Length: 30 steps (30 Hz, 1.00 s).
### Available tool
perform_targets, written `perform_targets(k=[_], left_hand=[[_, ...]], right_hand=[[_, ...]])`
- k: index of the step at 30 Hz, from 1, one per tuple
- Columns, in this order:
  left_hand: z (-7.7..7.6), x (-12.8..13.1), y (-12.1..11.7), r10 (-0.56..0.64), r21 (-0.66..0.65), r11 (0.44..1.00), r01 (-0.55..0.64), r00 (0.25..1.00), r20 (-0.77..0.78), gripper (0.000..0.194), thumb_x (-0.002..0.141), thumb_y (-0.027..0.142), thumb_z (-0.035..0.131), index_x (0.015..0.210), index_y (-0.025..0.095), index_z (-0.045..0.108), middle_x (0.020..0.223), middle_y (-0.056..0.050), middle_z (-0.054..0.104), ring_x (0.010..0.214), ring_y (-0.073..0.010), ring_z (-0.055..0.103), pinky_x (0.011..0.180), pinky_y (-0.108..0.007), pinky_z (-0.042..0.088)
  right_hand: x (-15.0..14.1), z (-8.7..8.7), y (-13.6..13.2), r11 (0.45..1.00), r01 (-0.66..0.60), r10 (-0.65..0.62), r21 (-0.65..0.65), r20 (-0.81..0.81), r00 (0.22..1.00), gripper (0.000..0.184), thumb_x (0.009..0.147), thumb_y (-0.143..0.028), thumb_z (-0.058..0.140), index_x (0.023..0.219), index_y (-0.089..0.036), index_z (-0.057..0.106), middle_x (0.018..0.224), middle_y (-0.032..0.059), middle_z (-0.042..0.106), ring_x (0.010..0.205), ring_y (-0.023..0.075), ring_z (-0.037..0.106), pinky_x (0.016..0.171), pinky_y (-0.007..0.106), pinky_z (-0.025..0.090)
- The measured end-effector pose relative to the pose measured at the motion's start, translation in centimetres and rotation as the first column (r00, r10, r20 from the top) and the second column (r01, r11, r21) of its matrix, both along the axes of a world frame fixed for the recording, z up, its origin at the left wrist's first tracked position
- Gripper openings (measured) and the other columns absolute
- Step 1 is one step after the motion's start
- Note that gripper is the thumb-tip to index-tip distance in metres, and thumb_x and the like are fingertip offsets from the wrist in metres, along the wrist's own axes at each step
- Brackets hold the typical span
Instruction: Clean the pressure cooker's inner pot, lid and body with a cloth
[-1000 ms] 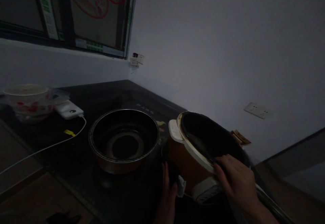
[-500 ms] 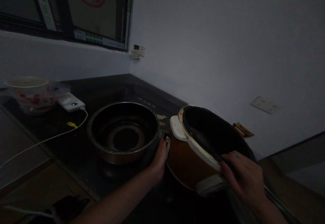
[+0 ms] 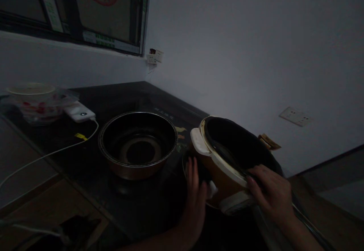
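Note:
The room is dim. An orange rice cooker (image 3: 218, 175) with a white rim is tilted toward me on the dark counter (image 3: 119, 95), its dark inner pot (image 3: 236, 146) showing. My right hand (image 3: 270, 194) is closed on the cooker's near rim. My left hand (image 3: 196, 190) lies against the cooker's lower left side, fingers stretched up, beside a small white piece (image 3: 212, 189) at the base. A round metal pot (image 3: 138, 143) stands just left of the cooker.
A white power bank (image 3: 79, 112) with a white cable (image 3: 42, 156) lies at the left, beside a wrapped bowl (image 3: 31, 101). Wall sockets (image 3: 294, 116) sit on the right wall and in the corner (image 3: 153, 57). A window (image 3: 85, 8) is above.
My left hand has drawn back from between the pot and the cooker and now rests lower on the cooker's side. My right hand has kept its grip on the rim.

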<state>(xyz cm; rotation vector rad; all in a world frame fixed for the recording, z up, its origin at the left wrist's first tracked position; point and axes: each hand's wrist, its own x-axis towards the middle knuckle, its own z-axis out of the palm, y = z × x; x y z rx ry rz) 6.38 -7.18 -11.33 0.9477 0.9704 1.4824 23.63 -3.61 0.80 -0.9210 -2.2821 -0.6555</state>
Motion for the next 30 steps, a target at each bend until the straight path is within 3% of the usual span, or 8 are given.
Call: perform_targets(k=[3, 5, 9, 13, 17, 23, 26, 30], left_hand=[[0.0, 1.0, -2.6, -0.098, 0.017, 0.995, 0.099, 0.992, -0.075, 0.066, 0.093, 0.048, 0.042, 0.152, 0.028, 0.021, 0.161, 0.008, -0.007, 0.147, -0.0217, -0.012, 0.12, -0.036, -0.003], [0.4, 1.0, -2.2, -0.091, 0.03, 0.995, 0.094, 0.992, -0.092, 0.067, 0.094, 0.047, 0.041, 0.153, 0.026, 0.019, 0.161, 0.007, -0.008, 0.147, -0.0211, -0.012, 0.12, -0.036, -0.003], [2.0, -0.5, 2.5, 0.077, 0.092, 0.993, -0.075, 0.997, -0.018, 0.063, 0.092, 0.037, 0.043, 0.151, 0.021, 0.026, 0.162, 0.001, 0.01, 0.149, -0.0203, 0.001, 0.121, -0.034, 0.001], [4.2, -2.5, 7.6, 0.087, 0.192, 0.977, -0.097, 0.994, 0.06, 0.05, 0.091, 0.028, 0.04, 0.14, 0.022, 0.046, 0.153, -0.002, 0.038, 0.144, -0.0222, 0.027, 0.119, -0.036, 0.018], [5.2, -3.1, 9.1, 0.091, 0.206, 0.973, -0.1, 0.994, 0.055, 0.048, 0.091, 0.026, 0.041, 0.137, 0.021, 0.049, 0.149, -0.004, 0.044, 0.14, -0.0237, 0.036, 0.118, -0.037, 0.023], [3.9, -0.8, 4.6, 0.143, 0.172, 0.976, -0.131, 0.988, -0.059, 0.056, 0.094, 0.022, 0.035, 0.149, 0.017, 0.029, 0.161, -0.003, 0.017, 0.149, -0.0185, 0.006, 0.121, -0.034, 0.004], [2.7, 0.4, 1.0, 0.057, 0.202, 0.979, -0.01, 0.972, -0.226, 0.063, 0.098, 0.03, 0.033, 0.154, 0.017, 0.009, 0.162, -0.003, -0.005, 0.148, -0.0188, -0.007, 0.121, -0.038, -0.001], [1.4, 0.8, -1.4, 0.005, 0.283, 0.955, 0.088, 0.949, -0.315, 0.059, 0.101, 0.034, 0.029, 0.154, 0.027, 0.004, 0.161, 0.004, -0.013, 0.147, -0.0183, -0.011, 0.121, -0.038, -0.002]], right_hand=[[0.0, 0.0, -0.1, 1.0, 0.022, -0.022, -0.012, -0.005, 1.0, 0.016, 0.09, -0.026, 0.048, 0.08, -0.02, 0.06, 0.068, 0.0031, 0.066, 0.062, 0.0171, 0.065, 0.057, 0.027, 0.049], [-0.1, 0.0, -0.1, 1.0, 0.019, -0.019, -0.009, 0.006, 1.0, 0.016, 0.09, -0.026, 0.048, 0.081, -0.019, 0.059, 0.068, 0.003, 0.065, 0.062, 0.0165, 0.064, 0.057, 0.027, 0.049], [-0.3, 0.2, -0.2, 1.0, 0.011, -0.011, 0.005, 0.025, 1.0, 0.016, 0.091, -0.024, 0.047, 0.08, -0.018, 0.057, 0.064, 0.002, 0.062, 0.058, 0.0149, 0.061, 0.053, 0.024, 0.046], [-0.4, 0.2, -0.2, 1.0, 0.009, -0.009, 0.026, 0.033, 0.999, 0.015, 0.091, -0.023, 0.047, 0.081, -0.018, 0.057, 0.066, 0.0024, 0.063, 0.06, 0.0148, 0.061, 0.056, 0.024, 0.047], [-0.5, 0.2, -0.3, 1.0, 0.023, -0.023, -0.001, 0.035, 0.999, 0.015, 0.092, -0.022, 0.047, 0.08, -0.018, 0.055, 0.064, 0.0018, 0.06, 0.058, 0.014, 0.059, 0.054, 0.024, 0.044], [-0.6, 0.2, -0.3, 1.0, 0.022, -0.022, 0.006, 0.029, 0.999, 0.016, 0.093, -0.023, 0.046, 0.08, -0.018, 0.054, 0.064, 0.001, 0.059, 0.058, 0.014, 0.058, 0.055, 0.024, 0.043], [-0.5, 0.0, -0.2, 1.0, 0.015, -0.015, 0.02, 0.027, 1.0, 0.015, 0.093, -0.023, 0.046, 0.082, -0.018, 0.054, 0.067, 0.0019, 0.06, 0.06, 0.0141, 0.059, 0.057, 0.024, 0.044], [-0.5, 0.0, -0.2, 1.0, 0.027, -0.027, 0.0, 0.027, 0.999, 0.016, 0.094, -0.024, 0.045, 0.081, -0.018, 0.054, 0.067, 0.002, 0.059, 0.059, 0.014, 0.058, 0.055, 0.024, 0.043]])
